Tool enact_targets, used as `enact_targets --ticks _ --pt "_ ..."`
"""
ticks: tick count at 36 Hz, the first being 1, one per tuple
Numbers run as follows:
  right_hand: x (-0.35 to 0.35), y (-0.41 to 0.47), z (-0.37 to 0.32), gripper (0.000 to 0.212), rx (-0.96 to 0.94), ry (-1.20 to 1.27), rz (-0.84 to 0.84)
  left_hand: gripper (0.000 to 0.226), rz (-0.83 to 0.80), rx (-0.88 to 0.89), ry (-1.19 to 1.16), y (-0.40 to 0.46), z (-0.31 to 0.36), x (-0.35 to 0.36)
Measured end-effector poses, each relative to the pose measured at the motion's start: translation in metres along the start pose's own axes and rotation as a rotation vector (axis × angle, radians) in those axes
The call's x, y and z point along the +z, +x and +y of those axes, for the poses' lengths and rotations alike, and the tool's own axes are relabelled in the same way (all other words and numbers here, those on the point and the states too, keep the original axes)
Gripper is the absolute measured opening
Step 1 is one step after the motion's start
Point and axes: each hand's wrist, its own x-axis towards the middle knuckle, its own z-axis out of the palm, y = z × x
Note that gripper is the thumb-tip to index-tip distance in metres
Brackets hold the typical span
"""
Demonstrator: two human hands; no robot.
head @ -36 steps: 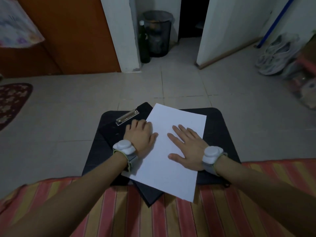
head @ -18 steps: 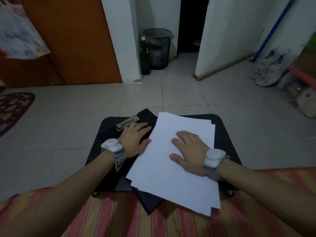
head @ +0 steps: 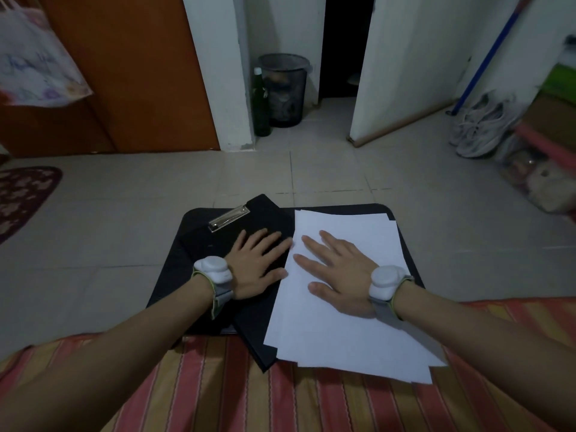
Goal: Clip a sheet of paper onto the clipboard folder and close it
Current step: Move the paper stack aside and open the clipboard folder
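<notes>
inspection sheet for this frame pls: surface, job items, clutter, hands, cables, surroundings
Surface: small black table on tiled floor, striped bedding at its near edge.
Job's things: black clipboard folder lies angled, metal clip at its far end, nothing clipped; loose paper stack beside it, fanned, overhanging the near edge.
Clutter: nothing seen on the table.
Hands: left hand flat on the folder; right hand flat on the paper; white wrist devices on both.
Cables: nothing seen.
Surroundings: mesh bin, green bottle, sneakers, rug, hanging bag.

Bare forearms, each wrist wearing a rounded white device [head: 215,270] on a grey strap with yellow-green edging.
</notes>
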Motion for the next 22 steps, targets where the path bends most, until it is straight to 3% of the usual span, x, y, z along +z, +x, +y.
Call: enact_targets --ticks 3,6,13,22 --pt "0.001 0.000 -0.002 0.059 0.021 0.032 -0.023 0.080 0.055 -0.105 0.070 -0.005 0.002 0.002" --pt "0.005 -0.002 0.000 0.060 0.068 0.026 -0.064 0.076 0.094 -0.201 0.068 -0.014 0.005 0.003" --pt "0.010 -0.017 0.019 0.072 0.165 0.013 -0.067 0.055 0.010 -0.063 0.084 -0.028 -0.022 -0.005" --pt "0.003 -0.021 0.008 0.060 0.093 -0.022 -0.018 0.058 0.037 0.088 0.076 -0.028 0.011 0.003"
